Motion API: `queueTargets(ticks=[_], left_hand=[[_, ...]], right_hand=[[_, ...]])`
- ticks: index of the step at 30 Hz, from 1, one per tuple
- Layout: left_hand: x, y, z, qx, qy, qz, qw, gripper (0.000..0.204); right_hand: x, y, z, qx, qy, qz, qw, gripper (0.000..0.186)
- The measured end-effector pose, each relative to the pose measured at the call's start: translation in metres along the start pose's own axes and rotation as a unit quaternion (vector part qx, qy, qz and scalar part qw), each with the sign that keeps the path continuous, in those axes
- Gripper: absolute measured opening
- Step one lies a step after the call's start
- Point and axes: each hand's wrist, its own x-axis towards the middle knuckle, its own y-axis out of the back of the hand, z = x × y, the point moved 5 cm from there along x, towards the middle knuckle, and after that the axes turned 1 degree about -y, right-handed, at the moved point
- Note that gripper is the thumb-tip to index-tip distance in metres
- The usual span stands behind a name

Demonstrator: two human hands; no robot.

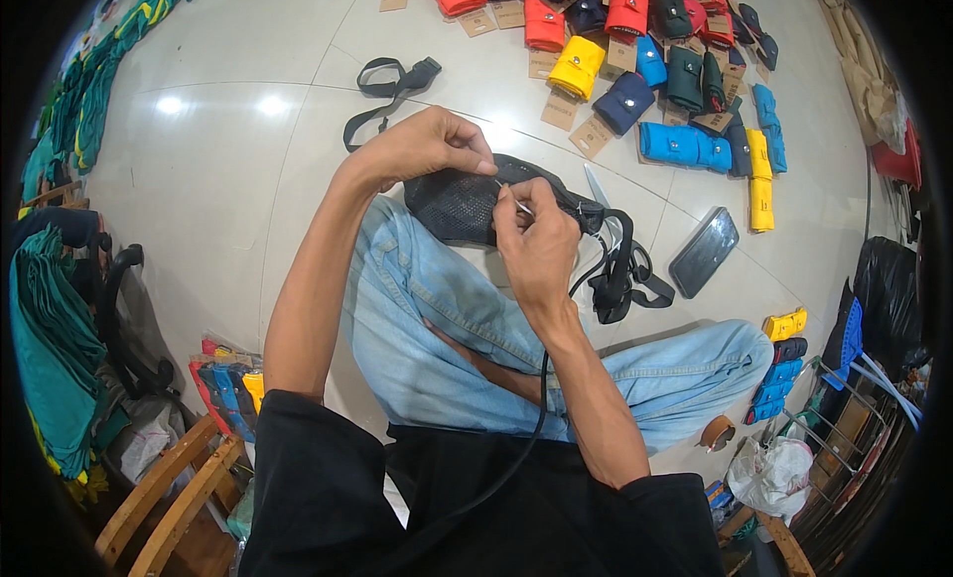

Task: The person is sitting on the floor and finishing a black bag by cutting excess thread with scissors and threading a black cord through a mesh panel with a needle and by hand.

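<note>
At frame centre, the left hand [422, 145] pinches the black mesh bag [467, 205] resting on the knee; the right hand [536, 245] grips a thin needle [514, 202], fingers closed, against it.

left hand [422, 145] pinching, right hand [536, 245] fingers closed, forearms raised

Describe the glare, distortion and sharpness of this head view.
Head view: two bright glare spots on the glossy tiled floor at upper left; fisheye bends the tile seams and leaves a black rim at the corners; the left hand, the right hand and the black mesh pouch are sharp, while the edges smear slightly.
</note>
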Motion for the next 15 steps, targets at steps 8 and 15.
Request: queueTargets(ticks=[8,15], left_hand=[[-0.0013,-0.0009,-0.0016,-0.002,-0.002,-0.002,1.0,0.016],[-0.0004,-0.0011,-0.0013,0.01,0.006,0.011,1.0,0.016]], right_hand=[[-0.0001,-0.0016,-0.0029,0.001,0.014,0.006,1.0,0.012],[0.0005,-0.0029,-0.0028,0.001,0.018,0.007,1.0,0.012]])
